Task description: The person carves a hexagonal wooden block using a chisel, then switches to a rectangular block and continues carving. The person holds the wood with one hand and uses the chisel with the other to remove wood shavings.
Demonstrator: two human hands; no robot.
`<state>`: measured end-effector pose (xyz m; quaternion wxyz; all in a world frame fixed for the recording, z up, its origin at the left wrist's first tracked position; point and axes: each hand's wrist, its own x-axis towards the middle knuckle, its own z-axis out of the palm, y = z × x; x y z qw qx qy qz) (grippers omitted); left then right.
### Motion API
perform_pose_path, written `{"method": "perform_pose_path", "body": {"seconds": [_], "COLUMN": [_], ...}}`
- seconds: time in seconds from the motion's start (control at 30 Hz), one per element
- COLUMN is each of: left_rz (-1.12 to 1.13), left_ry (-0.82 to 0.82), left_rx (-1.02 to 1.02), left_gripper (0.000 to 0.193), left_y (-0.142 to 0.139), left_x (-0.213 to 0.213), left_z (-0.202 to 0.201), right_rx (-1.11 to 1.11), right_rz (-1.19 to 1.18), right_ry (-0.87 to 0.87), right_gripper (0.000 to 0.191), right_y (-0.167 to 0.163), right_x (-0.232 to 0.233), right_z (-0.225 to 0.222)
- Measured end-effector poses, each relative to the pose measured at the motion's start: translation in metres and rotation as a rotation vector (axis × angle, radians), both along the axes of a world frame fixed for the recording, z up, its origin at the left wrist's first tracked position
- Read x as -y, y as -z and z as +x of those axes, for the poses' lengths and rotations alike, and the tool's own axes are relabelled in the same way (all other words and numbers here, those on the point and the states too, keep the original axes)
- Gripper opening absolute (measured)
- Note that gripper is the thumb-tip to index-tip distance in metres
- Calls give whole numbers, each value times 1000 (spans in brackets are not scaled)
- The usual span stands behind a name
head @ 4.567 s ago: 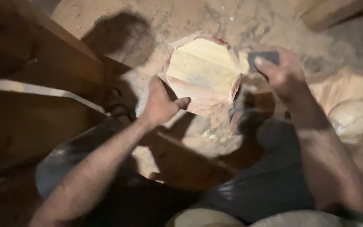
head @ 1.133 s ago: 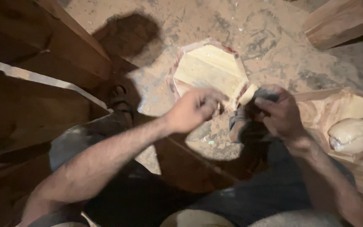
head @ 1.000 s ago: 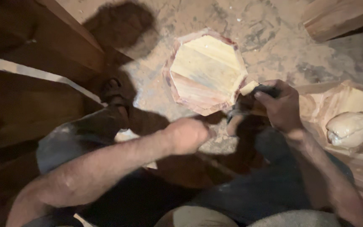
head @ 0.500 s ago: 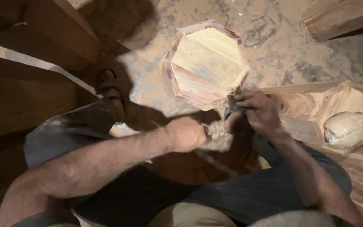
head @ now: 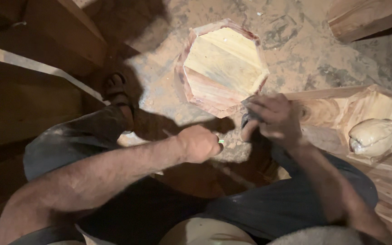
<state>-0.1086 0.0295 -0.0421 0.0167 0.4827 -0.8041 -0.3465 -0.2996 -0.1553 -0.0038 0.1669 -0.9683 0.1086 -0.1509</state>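
- the left hand (head: 200, 144) is closed in a fist just below the wooden box, with a small green bit (head: 221, 142) showing at the knuckles; what it grips, if anything, cannot be told.
- the right hand (head: 273, 120) is closed around a dark pad (head: 249, 111), pressed at the lower right rim of the box.
- the box (head: 223, 66) is an eight-sided open wooden shell, pale inside with reddish edges; it stands on the floor just ahead of both hands.
- a whitish bag (head: 375, 136) lies inside a second wooden shell (head: 364, 106) at the right, well apart from the hands.
- no labels or signs can be made out.
- the floor (head: 296, 45) is dusty, sandy concrete with dark scuffs.
- dark planks (head: 37, 68) lie at the left and a wooden beam (head: 368, 18) sits at the upper right.
- a sandalled foot (head: 116, 90) rests on the floor left of the box.
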Motion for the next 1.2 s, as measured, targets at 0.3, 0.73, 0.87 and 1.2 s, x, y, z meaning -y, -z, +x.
{"method": "perform_pose_path", "body": {"seconds": [0.3, 0.73, 0.87, 1.2], "left_rz": [-129, -78, -106, 50], "left_ry": [51, -91, -103, -79], "left_rx": [558, 466, 469, 453], "left_gripper": [30, 32, 34, 33], "left_y": [-13, 8, 11, 7], "left_x": [-2, 10, 13, 16], "left_z": [11, 21, 19, 19], "right_rx": [-184, -135, -224, -118], "right_rz": [33, 83, -62, -2], "right_ry": [-15, -56, -72, -117], "right_gripper": [50, 55, 34, 46], "right_y": [-26, -10, 3, -12], "right_x": [-4, -27, -45, -49], "right_z": [4, 12, 26, 30]}}
